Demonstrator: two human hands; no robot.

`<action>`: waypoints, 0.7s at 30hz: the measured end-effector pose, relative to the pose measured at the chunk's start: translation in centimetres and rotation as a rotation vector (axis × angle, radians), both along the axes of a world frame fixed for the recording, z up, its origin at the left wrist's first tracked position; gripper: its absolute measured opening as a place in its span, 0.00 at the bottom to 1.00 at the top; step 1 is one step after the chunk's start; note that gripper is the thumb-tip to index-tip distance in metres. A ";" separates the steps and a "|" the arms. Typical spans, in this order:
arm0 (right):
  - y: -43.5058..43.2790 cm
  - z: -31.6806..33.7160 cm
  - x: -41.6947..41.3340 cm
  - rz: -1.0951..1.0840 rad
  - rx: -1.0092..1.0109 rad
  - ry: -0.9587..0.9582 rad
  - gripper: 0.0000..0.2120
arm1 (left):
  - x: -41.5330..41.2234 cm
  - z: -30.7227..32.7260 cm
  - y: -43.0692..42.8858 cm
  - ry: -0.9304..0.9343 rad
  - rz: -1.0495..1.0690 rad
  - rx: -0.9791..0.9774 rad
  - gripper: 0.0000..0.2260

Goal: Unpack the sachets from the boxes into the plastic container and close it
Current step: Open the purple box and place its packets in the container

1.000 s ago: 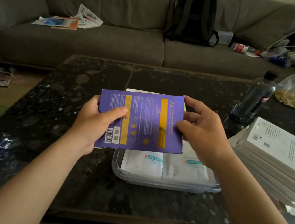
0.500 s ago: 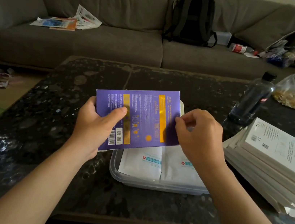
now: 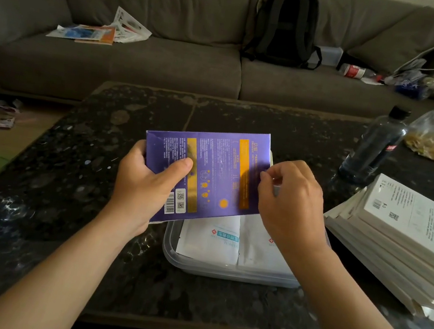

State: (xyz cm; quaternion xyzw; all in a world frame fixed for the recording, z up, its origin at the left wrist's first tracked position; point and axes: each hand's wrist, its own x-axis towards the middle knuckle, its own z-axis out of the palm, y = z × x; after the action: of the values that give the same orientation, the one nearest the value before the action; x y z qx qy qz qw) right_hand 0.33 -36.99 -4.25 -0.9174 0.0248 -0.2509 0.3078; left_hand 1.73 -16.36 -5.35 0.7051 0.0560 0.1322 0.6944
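On the dark stone table [image 3: 54, 183], beside a stack of white boxes [image 3: 410, 227], we see the plastic container [image 3: 170, 252] lying open and lidless with at least 2 white sachets [image 3: 210, 244] flat inside. Just above it we hold the purple box [image 3: 218, 170], which in the past second has tipped from level to right end raised. The left hand [image 3: 145, 190] grips its left end, thumb across the printed face. The right hand [image 3: 291, 205], spread along the edge a second ago, now has its fingers curled tight, pinching at the right end. We judge this to be the start of opening the flap; whether it has lifted is hidden. These sachets are not yet out.
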 end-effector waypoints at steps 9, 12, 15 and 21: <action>-0.9 0.6 0.7 0.042 0.314 0.126 0.06 | 0.6 -0.5 0.8 0.053 -0.001 0.018 0.15; -1.3 0.9 0.7 0.079 0.488 0.177 0.07 | 0.9 -0.7 1.1 0.094 -0.012 0.001 0.16; -1.5 1.1 0.6 0.114 0.648 0.214 0.09 | 1.0 -0.8 1.2 0.120 -0.027 -0.025 0.15; -1.6 1.7 0.3 0.132 0.820 0.273 0.11 | 1.1 -0.8 1.2 0.138 -0.056 -0.046 0.14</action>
State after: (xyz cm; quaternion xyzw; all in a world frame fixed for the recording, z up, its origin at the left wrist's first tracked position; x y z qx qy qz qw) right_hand 0.63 -38.62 -2.59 -0.7436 0.1041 -0.0763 0.6560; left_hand 2.86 -15.13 -6.11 0.6976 0.0870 0.0624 0.7084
